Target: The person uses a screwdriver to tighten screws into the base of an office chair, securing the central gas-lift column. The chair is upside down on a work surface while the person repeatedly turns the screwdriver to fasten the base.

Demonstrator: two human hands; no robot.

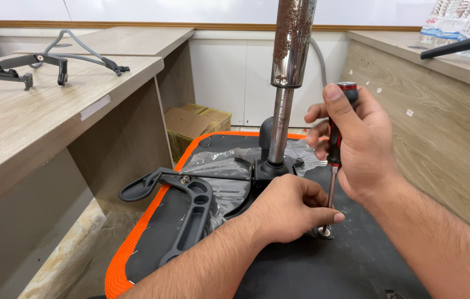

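An upturned office chair seat (323, 266), black underneath with an orange mesh rim, fills the lower frame, lying between two pale wooden tables (35, 116) on a stone floor. From the black mechanism plate (271, 169) at its centre a rust-spotted chrome gas cylinder (287, 55) stands upright, its top cut off by the frame edge. A black armrest bracket (190, 216) lies on the seat to the left, partly over crinkled clear plastic wrap (218, 166).

The right hand (356, 149) has its grip wrapped shut round the red-and-black handle of a screwdriver (333, 166), thumb pressed near the cap, shaft pointing straight down. The left hand (290, 210) pinches thumb and forefinger together at the tool's tip, where a small metal screw and washer (326, 231) sit on the seat base just right of the mechanism.

The step looks best served by keeping the shaft plumb over the screw, pressing down firmly so the tip stays seated, and letting the left fingers steady the tip only until the thread holds.

The left fingers mask most of the screw head, so its type and depth cannot be told. Whether other fixings are in place is hidden by the forearms. A dark part (19, 69) on the left table, a cardboard box (196, 124) beyond and water bottles (456, 22) top right are too partial to read further.
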